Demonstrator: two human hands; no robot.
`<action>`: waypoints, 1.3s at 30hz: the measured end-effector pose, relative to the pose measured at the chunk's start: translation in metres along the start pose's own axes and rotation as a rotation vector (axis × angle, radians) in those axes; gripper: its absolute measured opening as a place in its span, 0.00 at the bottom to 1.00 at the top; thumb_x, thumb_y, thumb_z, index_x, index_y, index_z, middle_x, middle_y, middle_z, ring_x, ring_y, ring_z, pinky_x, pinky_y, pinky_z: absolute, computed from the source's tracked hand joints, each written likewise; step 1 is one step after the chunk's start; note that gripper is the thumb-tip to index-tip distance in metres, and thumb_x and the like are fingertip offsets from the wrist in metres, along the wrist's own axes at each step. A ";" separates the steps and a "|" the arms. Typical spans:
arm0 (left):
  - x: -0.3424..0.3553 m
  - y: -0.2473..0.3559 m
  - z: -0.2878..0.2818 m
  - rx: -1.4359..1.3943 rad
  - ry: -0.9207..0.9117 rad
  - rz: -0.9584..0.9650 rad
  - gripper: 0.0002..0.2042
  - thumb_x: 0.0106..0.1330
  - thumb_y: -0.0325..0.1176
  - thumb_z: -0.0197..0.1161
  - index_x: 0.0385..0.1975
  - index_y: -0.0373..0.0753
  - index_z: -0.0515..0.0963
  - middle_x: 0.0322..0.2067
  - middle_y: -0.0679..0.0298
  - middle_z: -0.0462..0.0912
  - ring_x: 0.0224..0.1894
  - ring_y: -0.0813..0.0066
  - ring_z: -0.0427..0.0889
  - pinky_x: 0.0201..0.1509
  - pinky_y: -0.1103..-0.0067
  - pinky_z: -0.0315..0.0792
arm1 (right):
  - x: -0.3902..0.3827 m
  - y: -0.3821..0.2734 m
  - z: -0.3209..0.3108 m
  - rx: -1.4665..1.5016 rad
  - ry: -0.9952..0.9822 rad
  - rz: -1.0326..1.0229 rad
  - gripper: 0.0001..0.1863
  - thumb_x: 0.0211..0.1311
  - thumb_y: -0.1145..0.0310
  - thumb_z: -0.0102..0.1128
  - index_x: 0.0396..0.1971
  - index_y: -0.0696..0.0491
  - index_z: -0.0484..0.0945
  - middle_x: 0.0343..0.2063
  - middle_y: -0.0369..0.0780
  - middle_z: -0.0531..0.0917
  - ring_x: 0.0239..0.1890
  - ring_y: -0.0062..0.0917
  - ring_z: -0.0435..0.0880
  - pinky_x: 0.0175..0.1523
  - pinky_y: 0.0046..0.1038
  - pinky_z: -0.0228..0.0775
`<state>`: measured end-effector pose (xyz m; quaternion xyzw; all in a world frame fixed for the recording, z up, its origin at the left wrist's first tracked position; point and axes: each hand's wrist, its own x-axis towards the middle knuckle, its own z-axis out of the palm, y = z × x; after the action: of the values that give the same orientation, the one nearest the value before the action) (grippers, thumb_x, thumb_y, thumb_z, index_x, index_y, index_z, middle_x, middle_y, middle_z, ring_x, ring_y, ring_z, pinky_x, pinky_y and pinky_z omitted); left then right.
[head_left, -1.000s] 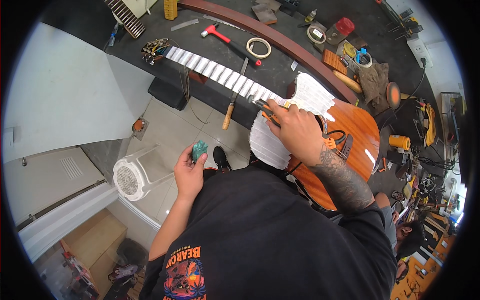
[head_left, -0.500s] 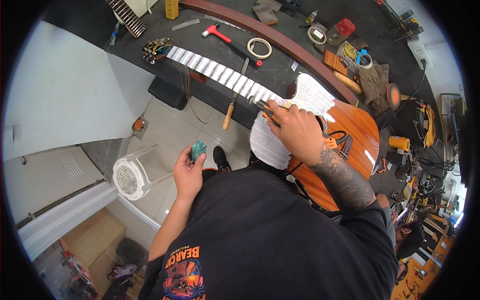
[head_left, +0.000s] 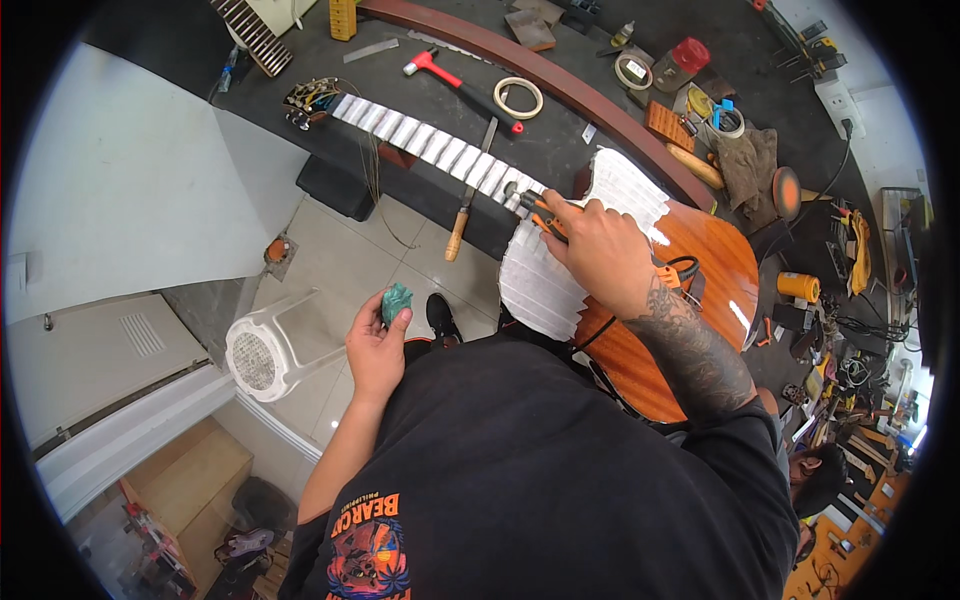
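An acoustic guitar (head_left: 715,255) lies across the bench edge, its neck reaching to the upper left. White masking tape (head_left: 545,290) covers part of its top, and strips of tape run between the frets (head_left: 430,143). My right hand (head_left: 605,250) is closed around an orange and black rotary tool (head_left: 543,212), whose small round tip meets the fretboard near the body end. Away from the guitar, over the floor, my left hand (head_left: 375,345) grips a green lump (head_left: 397,304), perhaps polishing compound, between thumb and fingers.
Beyond the neck lie a red hammer (head_left: 450,78), a tape roll (head_left: 518,98) and a curved wooden strip (head_left: 560,65). A wooden-handled file (head_left: 459,230) crosses under the neck. A white stool (head_left: 265,355) stands at left. Another person (head_left: 820,475) is at lower right.
My right hand has shifted the rotary tool slightly left and up, its tip moving onto the frets. My left hand has stayed nearly still with the green lump.
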<state>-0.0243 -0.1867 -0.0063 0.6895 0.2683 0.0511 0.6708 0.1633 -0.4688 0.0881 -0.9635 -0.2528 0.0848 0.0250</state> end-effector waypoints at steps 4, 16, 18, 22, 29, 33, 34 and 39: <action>0.000 0.000 0.001 -0.007 -0.004 0.005 0.22 0.75 0.23 0.71 0.66 0.26 0.76 0.57 0.54 0.86 0.60 0.72 0.85 0.66 0.76 0.78 | 0.004 0.005 0.001 0.003 0.005 0.010 0.28 0.76 0.50 0.66 0.70 0.41 0.75 0.34 0.49 0.87 0.33 0.47 0.91 0.42 0.45 0.82; 0.002 0.001 0.000 -0.020 -0.003 0.010 0.22 0.75 0.23 0.71 0.66 0.25 0.76 0.57 0.54 0.87 0.60 0.72 0.86 0.66 0.77 0.78 | 0.013 0.015 0.001 -0.055 0.058 0.007 0.28 0.73 0.49 0.68 0.68 0.43 0.79 0.32 0.45 0.88 0.32 0.41 0.91 0.40 0.39 0.83; 0.003 0.001 0.000 -0.006 -0.002 0.001 0.22 0.75 0.22 0.71 0.66 0.25 0.76 0.57 0.54 0.87 0.59 0.72 0.86 0.66 0.77 0.78 | 0.014 0.018 0.003 -0.056 0.082 -0.009 0.27 0.73 0.49 0.68 0.67 0.43 0.79 0.32 0.45 0.88 0.31 0.40 0.91 0.39 0.38 0.84; 0.003 0.002 0.000 -0.016 -0.007 -0.006 0.22 0.75 0.24 0.72 0.66 0.25 0.76 0.58 0.54 0.86 0.61 0.71 0.84 0.69 0.74 0.77 | 0.017 0.021 0.003 -0.065 0.089 -0.020 0.28 0.73 0.49 0.68 0.67 0.44 0.79 0.32 0.45 0.88 0.31 0.40 0.91 0.38 0.38 0.84; 0.004 0.004 0.001 0.007 -0.004 0.011 0.22 0.75 0.23 0.72 0.66 0.25 0.76 0.57 0.54 0.87 0.59 0.72 0.86 0.65 0.77 0.79 | 0.019 0.024 -0.008 -0.019 0.041 0.048 0.28 0.75 0.49 0.65 0.69 0.44 0.77 0.33 0.48 0.87 0.32 0.46 0.91 0.40 0.44 0.84; 0.003 0.003 0.001 -0.027 -0.009 -0.004 0.22 0.75 0.23 0.72 0.65 0.25 0.76 0.57 0.54 0.87 0.58 0.73 0.86 0.65 0.77 0.79 | 0.009 0.009 -0.021 0.054 0.090 0.061 0.27 0.74 0.52 0.66 0.68 0.46 0.78 0.32 0.49 0.87 0.32 0.46 0.91 0.39 0.44 0.84; 0.003 0.003 0.001 -0.027 0.000 -0.007 0.22 0.75 0.23 0.72 0.65 0.25 0.76 0.57 0.54 0.87 0.58 0.73 0.86 0.65 0.77 0.79 | 0.004 0.002 -0.024 0.057 0.086 0.052 0.27 0.74 0.52 0.66 0.68 0.46 0.78 0.32 0.49 0.87 0.32 0.46 0.91 0.39 0.44 0.84; 0.006 0.008 0.007 -0.049 -0.028 -0.003 0.21 0.75 0.22 0.72 0.65 0.26 0.76 0.56 0.55 0.87 0.58 0.73 0.86 0.64 0.77 0.79 | -0.022 -0.044 -0.030 0.328 0.003 -0.124 0.25 0.74 0.53 0.68 0.66 0.45 0.77 0.32 0.49 0.86 0.33 0.47 0.90 0.40 0.47 0.83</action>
<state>-0.0138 -0.1903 -0.0005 0.6732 0.2588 0.0468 0.6911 0.1283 -0.4415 0.1252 -0.9291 -0.2947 0.1218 0.1874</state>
